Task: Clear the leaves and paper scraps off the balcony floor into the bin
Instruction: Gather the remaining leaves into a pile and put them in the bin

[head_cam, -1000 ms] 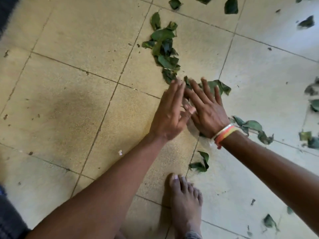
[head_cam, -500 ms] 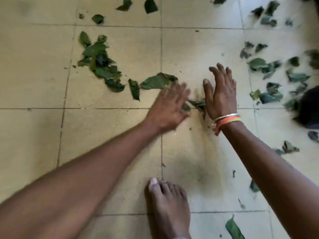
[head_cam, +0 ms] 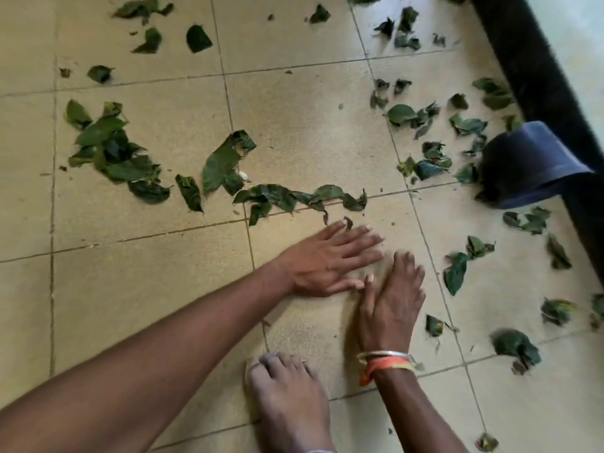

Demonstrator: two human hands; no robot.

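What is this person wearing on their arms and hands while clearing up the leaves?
Both arms are bare, with no sleeves or gloves. The right hand has a thin silver bangle and an orange band at the wrist. The left hand wears nothing.

- Our left hand is smeared at the fingertips, so we cannot tell whether anything lies under it.
- The blue bin is dark inside; its contents escape us.
- Our foot is cut off by the bottom edge.
- The leaves at far right blur into smudges.
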